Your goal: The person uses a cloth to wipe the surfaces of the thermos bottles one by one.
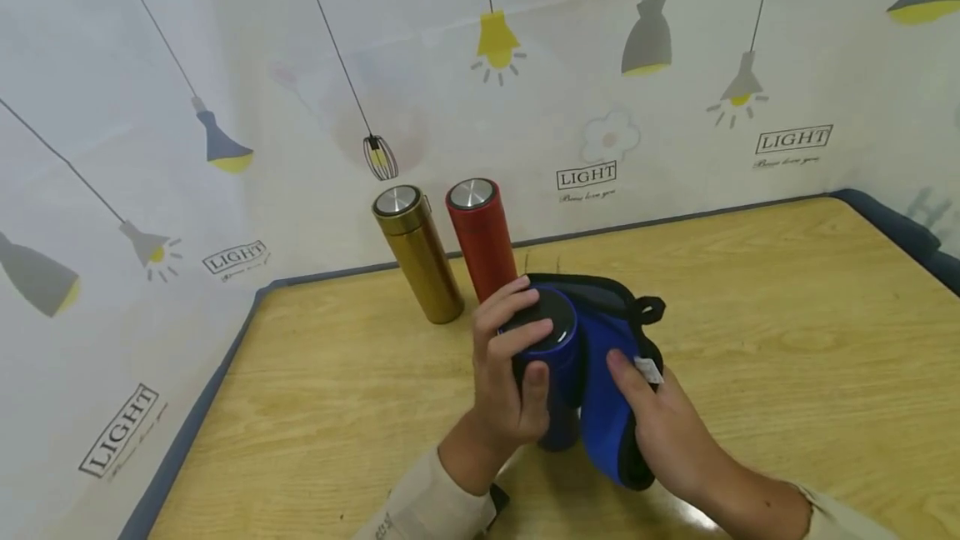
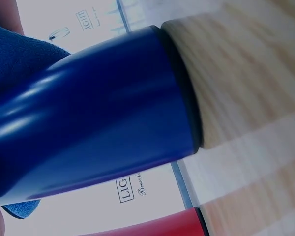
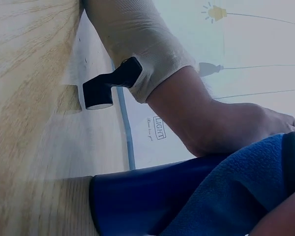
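Note:
A blue thermos bottle (image 1: 562, 430) with a glossy black lid (image 1: 557, 317) stands upright on the wooden table. My left hand (image 1: 508, 373) grips it near the top, with fingertips over the lid and the thumb at its side. My right hand (image 1: 675, 436) holds a fleecy blue cloth (image 1: 606, 419) with black edging, a loop and a white tag, thumb on top. The cloth lies against the right and far side of the bottle. In the left wrist view, the bottle's smooth wall (image 2: 103, 113) and black base show; the cloth (image 3: 226, 196) partly covers it in the right wrist view.
A gold bottle (image 1: 423, 265) and a red bottle (image 1: 483, 232), both with silver-topped lids, stand behind and left of the blue one. The table (image 1: 337, 407) meets a lamp-printed wall covering (image 1: 450, 107) at the back. A black device (image 3: 110, 86) sits at the left wrist.

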`<action>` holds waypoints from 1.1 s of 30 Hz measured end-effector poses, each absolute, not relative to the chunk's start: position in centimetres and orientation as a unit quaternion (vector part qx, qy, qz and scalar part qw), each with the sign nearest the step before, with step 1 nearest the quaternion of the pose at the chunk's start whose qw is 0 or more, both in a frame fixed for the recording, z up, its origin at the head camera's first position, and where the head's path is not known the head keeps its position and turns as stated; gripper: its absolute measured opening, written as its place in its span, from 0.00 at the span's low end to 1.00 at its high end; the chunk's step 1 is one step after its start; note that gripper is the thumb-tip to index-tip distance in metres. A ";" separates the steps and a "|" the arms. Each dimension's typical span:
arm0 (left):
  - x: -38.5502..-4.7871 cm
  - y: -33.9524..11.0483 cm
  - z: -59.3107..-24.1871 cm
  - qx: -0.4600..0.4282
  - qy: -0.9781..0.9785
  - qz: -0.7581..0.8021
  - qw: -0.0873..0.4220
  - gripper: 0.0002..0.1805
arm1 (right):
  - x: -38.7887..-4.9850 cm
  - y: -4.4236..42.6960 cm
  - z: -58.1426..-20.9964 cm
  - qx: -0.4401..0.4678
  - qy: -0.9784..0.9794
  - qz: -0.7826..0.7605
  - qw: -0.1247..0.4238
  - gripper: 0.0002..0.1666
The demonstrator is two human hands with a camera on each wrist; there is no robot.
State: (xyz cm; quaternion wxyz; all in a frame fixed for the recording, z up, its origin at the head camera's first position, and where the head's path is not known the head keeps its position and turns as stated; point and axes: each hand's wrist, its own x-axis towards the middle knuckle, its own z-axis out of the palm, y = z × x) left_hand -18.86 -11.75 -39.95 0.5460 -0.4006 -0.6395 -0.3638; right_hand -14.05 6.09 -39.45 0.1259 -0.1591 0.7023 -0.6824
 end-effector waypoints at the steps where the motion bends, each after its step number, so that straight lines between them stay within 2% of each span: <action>1: -18.9 -11.8 -40.0 -0.399 -0.641 -0.368 0.542 0.18 | -14.0 6.1 -39.5 -0.161 0.703 -0.682 0.122 0.27; 11: -18.9 -11.6 -40.3 -0.384 -0.647 -0.369 0.546 0.18 | -14.2 5.3 -40.0 -0.171 0.695 -0.681 0.152 0.28; 19: -18.9 -11.4 -40.1 -0.382 -0.645 -0.368 0.550 0.18 | -14.3 5.7 -39.5 -0.169 0.690 -0.687 0.151 0.29; 27: -19.1 -11.4 -39.9 -0.381 -0.644 -0.369 0.551 0.18 | -14.1 6.4 -38.9 -0.179 0.701 -0.680 0.116 0.26; 33: -18.9 -11.4 -39.9 -0.380 -0.641 -0.371 0.554 0.17 | -14.2 5.9 -39.1 -0.174 0.698 -0.680 0.139 0.28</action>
